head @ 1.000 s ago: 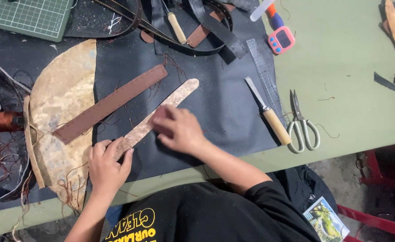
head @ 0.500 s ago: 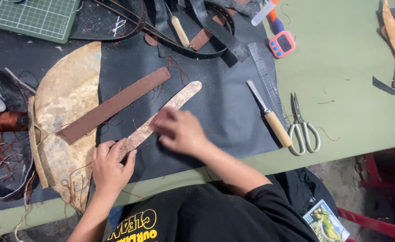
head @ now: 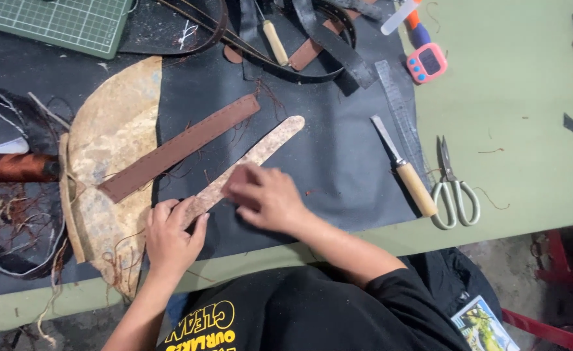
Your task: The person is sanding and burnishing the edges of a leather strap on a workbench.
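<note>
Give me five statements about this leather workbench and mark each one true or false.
1. Both hands press on the pale mottled leather strip. True: left hand, right hand.
2. The brown stitched leather strap lies beside that strip. True.
3. The wooden-handled knife is in the right hand. False: it lies on the dark mat.
4. The white-handled scissors lie on the green tabletop. True.
5. The pink digital timer is under the left hand. False: it sits at the far edge.
</note>
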